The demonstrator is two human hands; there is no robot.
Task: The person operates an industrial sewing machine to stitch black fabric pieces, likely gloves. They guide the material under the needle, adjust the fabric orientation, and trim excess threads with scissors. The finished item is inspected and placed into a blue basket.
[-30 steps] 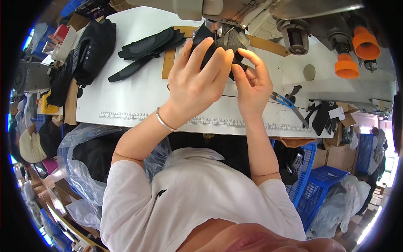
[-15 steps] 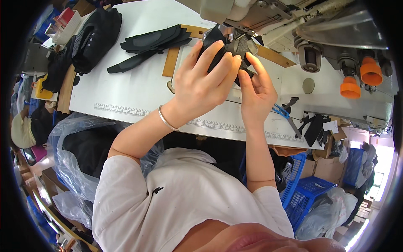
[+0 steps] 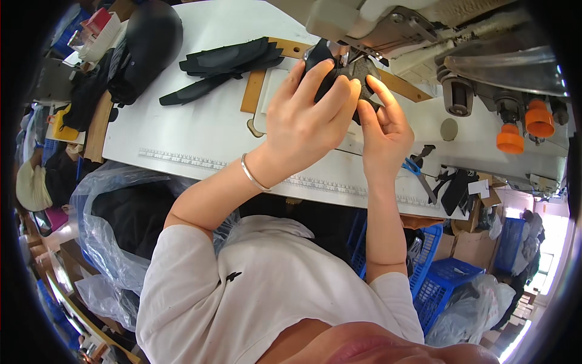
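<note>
A black fabric piece (image 3: 319, 71) with a grey side lies under the needle area of a sewing machine (image 3: 397, 29). My left hand (image 3: 306, 121), with a silver bangle at its wrist, presses and grips the piece with bent fingers. On the piece's near right edge, my right hand (image 3: 388, 136) pinches with thumb and forefinger. My fingers partly cover the fabric, and the needle point cannot be made out. To the left lies a stack of black cut fabric pieces (image 3: 233, 57).
Blue-handled scissors (image 3: 417, 173) lie right of my right wrist. Black caps (image 3: 148, 45) sit at the far left of the white table (image 3: 139, 127). Orange cups (image 3: 510, 139) hang at the right. A blue crate (image 3: 448, 276) and a plastic bag (image 3: 109, 230) flank me below the table.
The whole view has shifted slightly, with table and hands appearing a little farther right. Both hands keep hold of the fabric, which has turned slightly at the machine.
</note>
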